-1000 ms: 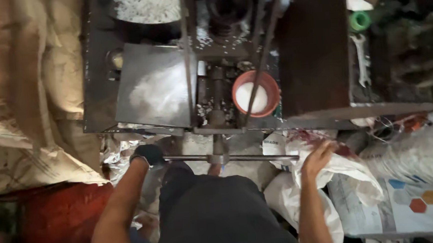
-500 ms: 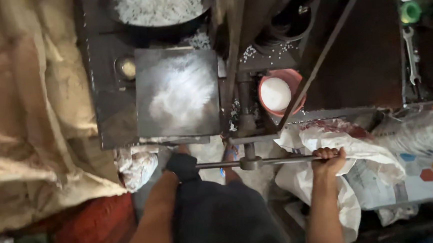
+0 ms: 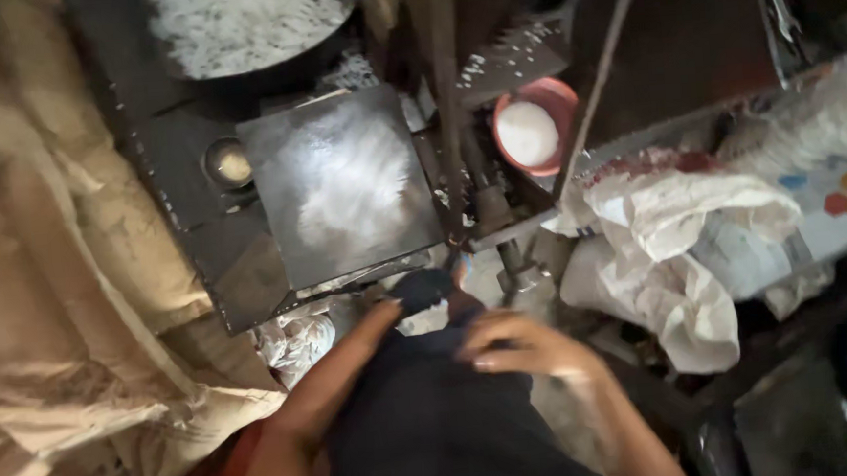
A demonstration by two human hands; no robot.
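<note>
My left hand (image 3: 389, 318) reaches up to the dark-wrapped end of a metal press handle (image 3: 423, 289) and closes around it. My right hand (image 3: 523, 345) is blurred, with fingers loosely spread over my dark trousers (image 3: 425, 424), and holds nothing. Just above the hands is a square shiny metal plate (image 3: 342, 184) dusted with white powder. Beside the plate a dark upright shaft (image 3: 450, 119) runs down to the handle.
A red bowl of white powder (image 3: 532, 128) stands right of the shaft. A dark pan of white flakes (image 3: 244, 23) is at the top, with a small metal cup (image 3: 230, 164) below it. Crumpled white plastic bags (image 3: 679, 252) lie at right, burlap sacks (image 3: 54, 290) at left.
My right hand has let go of the handle's right end and moved left toward my lap. The handle has swung round, my left hand still on its dark end. The view shifted right.
</note>
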